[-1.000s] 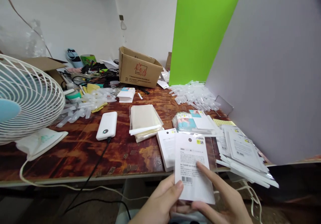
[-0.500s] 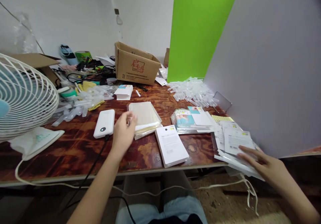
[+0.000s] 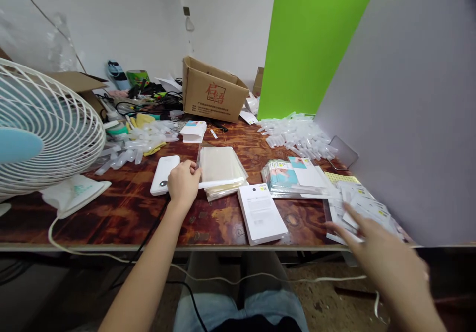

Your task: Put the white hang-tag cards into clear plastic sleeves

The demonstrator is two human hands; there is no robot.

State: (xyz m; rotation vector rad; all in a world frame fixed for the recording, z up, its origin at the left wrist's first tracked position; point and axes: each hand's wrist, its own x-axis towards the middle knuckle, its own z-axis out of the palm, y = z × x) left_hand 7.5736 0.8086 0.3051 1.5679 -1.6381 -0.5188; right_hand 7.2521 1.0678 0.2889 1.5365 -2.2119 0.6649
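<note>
My left hand (image 3: pixel 185 183) is closed at the left edge of a stack of clear plastic bags (image 3: pixel 222 166), thumb and fingers pinching a bag's edge. My right hand (image 3: pixel 375 247), smeared by motion, has thumb and forefinger apart with nothing between them. It hovers just in front of a loose pile of bagged white cards (image 3: pixel 366 208). Between the hands lies a neat stack of white printed cards (image 3: pixel 260 215). Behind it, a stack of packed blue-and-white cards (image 3: pixel 282 178) sits to the right of the bags.
A white power bank (image 3: pixel 163 173) with a black cable lies left of my left hand. Beyond it stands a fan (image 3: pixel 48 138). A cardboard box (image 3: pixel 215 94), a small card stack (image 3: pixel 193 132) and a heap of translucent plastic pieces (image 3: pixel 297 133) are at the back. A grey panel (image 3: pixel 416 123) bounds the right side.
My right hand has lifted off the bagged cards and moved left toward the table's front. My left hand's fingers have closed on the bag's edge. The view has shifted slightly left.
</note>
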